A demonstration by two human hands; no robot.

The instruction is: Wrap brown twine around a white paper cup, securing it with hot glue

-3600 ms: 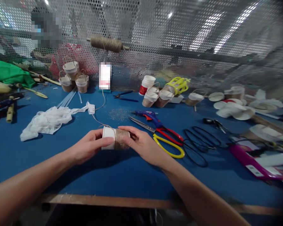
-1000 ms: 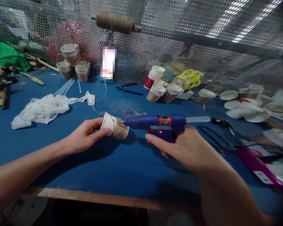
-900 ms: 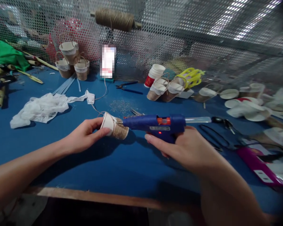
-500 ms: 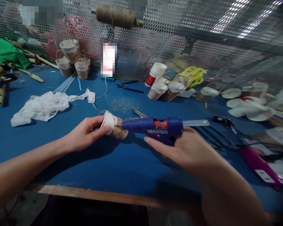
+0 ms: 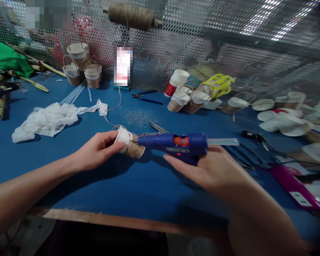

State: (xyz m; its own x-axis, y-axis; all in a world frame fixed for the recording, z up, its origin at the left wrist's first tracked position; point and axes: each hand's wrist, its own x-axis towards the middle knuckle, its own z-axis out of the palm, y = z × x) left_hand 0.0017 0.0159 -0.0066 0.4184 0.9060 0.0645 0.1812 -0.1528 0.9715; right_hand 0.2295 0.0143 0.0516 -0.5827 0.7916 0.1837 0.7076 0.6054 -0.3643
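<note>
Left fingers pinch my twine-wrapped white paper cup; right fingers clasp my blue plastic glue gun. I'm gluing, apparently; next needs steady aim.

Bare hands and forearms

Your glue gun is of smooth plastic. Your paper cup carries rough, matt twine. Upper right, the perforated screen looks metal.
</note>
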